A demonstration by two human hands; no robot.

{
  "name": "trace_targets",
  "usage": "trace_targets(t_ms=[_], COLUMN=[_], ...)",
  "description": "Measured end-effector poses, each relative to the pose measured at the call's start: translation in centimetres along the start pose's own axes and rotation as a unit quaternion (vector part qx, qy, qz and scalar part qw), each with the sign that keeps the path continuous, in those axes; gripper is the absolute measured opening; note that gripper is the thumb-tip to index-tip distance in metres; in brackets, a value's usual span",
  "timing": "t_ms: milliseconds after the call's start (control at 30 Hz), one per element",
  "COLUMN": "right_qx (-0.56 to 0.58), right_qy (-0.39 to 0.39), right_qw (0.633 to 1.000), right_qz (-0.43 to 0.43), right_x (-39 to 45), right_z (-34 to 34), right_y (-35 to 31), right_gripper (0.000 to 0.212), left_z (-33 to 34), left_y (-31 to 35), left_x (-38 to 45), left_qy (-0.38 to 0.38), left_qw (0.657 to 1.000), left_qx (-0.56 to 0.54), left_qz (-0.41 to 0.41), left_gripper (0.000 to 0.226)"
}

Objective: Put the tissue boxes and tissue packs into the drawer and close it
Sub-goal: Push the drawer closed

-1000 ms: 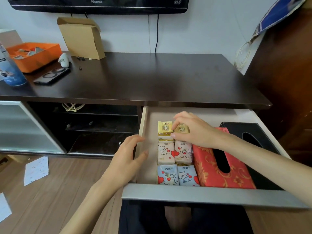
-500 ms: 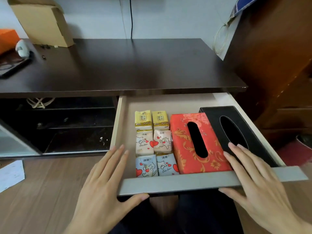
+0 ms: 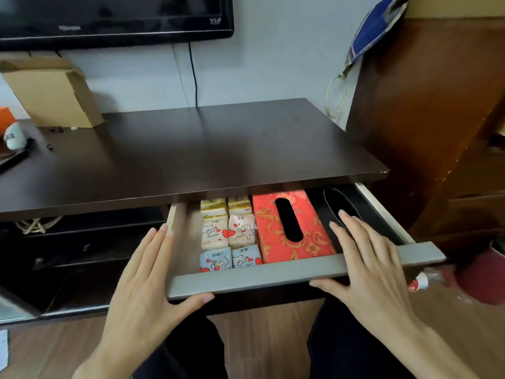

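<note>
My left hand (image 3: 142,291) and right hand (image 3: 374,266) lie flat and open against the grey drawer front (image 3: 273,277), gripping nothing. Beyond it the tissue packs (image 3: 228,232), red tissue box (image 3: 289,228) and black tissue box (image 3: 352,209) all sit inside, so I judge only the closing is left: an even push on both sides.

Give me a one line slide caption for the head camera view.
Both hands push the drawer, packed with tissue packs and boxes, partly shut.

Drawer (image 3: 300,277) part-open under tabletop (image 3: 191,154); inside: 6 tissue packs (image 3: 228,232) left, 2 tissue boxes (image 3: 289,228) right.
</note>
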State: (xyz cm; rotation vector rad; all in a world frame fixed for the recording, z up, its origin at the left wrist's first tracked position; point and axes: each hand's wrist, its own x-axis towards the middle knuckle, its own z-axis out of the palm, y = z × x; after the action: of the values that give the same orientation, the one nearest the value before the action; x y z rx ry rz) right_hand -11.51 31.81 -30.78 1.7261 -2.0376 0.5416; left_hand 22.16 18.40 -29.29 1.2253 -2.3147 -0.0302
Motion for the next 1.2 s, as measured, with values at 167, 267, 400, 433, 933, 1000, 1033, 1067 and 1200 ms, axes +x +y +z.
trace_targets(t_ms=[167,267,400,433,933,1000,1033,1067,1200], right_qx=[0.033,0.049,0.17,0.188,0.203,0.196,0.194,0.195,0.191], right_qy=[0.03,0.058,0.088,0.092,0.091,0.084,0.08,0.074,0.029], right_qw=[0.998,0.996,0.974,0.966,0.938,0.941,0.943,0.944,0.953], right_qz=[0.049,0.052,0.118,0.152,0.266,0.263,0.26,0.255,0.233], right_x=[2.7,2.9,0.5,-0.6,4.0,4.8,5.2,5.6,7.5], right_z=[4.0,5.7,8.0,8.8,13.1,13.5,13.8,14.0,14.7], right_y=[-0.2,-0.3,-0.3,-0.2,2.1,2.5,2.7,2.9,3.9], right_gripper=[0.084,0.072,0.077,0.083,0.103,0.101,0.101,0.101,0.096], left_z=[2.6,4.4,7.0,7.5,12.6,12.8,12.9,13.0,13.5], left_y=[-1.7,-1.2,0.6,1.0,-0.1,-0.5,-0.7,-0.9,-2.3], left_x=[4.8,4.4,-0.9,-2.1,2.6,3.6,4.1,4.6,6.7], left_qy=[0.055,0.107,0.147,0.141,0.031,0.031,0.029,0.025,-0.006], left_qw=[0.998,0.992,0.978,0.978,0.989,0.99,0.99,0.99,0.991], left_qx=[-0.021,-0.069,-0.131,-0.14,-0.11,-0.109,-0.111,-0.109,-0.098], left_qz=[-0.007,-0.003,-0.06,-0.069,-0.091,-0.085,-0.086,-0.089,-0.091], left_gripper=[0.111,0.075,0.079,0.084,0.095,0.093,0.092,0.091,0.088])
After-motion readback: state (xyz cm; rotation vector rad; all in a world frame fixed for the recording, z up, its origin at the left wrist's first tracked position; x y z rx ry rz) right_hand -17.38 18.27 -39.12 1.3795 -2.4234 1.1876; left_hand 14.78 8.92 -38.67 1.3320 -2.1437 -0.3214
